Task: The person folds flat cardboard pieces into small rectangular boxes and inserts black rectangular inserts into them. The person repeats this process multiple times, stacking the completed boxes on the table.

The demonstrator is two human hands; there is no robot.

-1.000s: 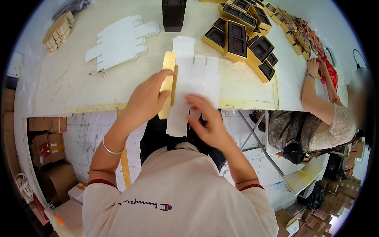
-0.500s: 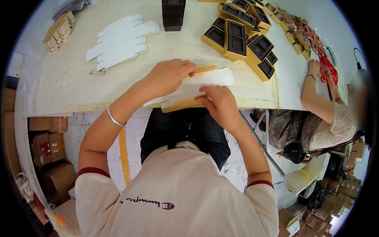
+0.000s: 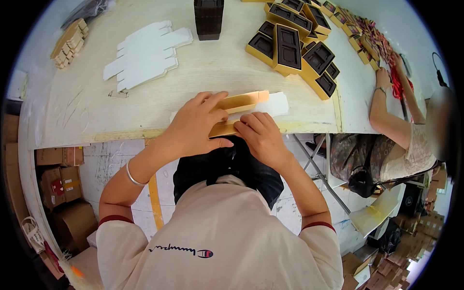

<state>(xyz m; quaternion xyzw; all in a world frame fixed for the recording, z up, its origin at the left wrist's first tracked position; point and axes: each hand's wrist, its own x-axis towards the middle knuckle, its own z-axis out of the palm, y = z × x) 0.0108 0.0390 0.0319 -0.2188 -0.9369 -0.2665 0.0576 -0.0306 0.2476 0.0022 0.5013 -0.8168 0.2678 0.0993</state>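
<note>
A partly folded gold card box (image 3: 241, 102) lies at the table's near edge, its far wall standing up and its near wall raised toward me. My left hand (image 3: 195, 123) is around the box's left end, thumb by the near wall and fingers over the far side. My right hand (image 3: 263, 135) pinches the near wall with bent fingers, right of my left hand. A white flat card (image 3: 278, 103) shows beneath the box on the right. What my fingertips press inside the box is partly hidden.
Flat white card blanks (image 3: 147, 55) lie stacked farther left. A stack of dark plastic trays (image 3: 209, 19) stands at the back. Gold boxes with dark trays (image 3: 287, 46) are piled at the far right. A co-worker's arm (image 3: 384, 104) reaches over red material at right.
The opened-out card has been folded further: its gold far wall now stands up. My left hand has come nearer and lower, and my right hand has shifted slightly down along the near wall.
</note>
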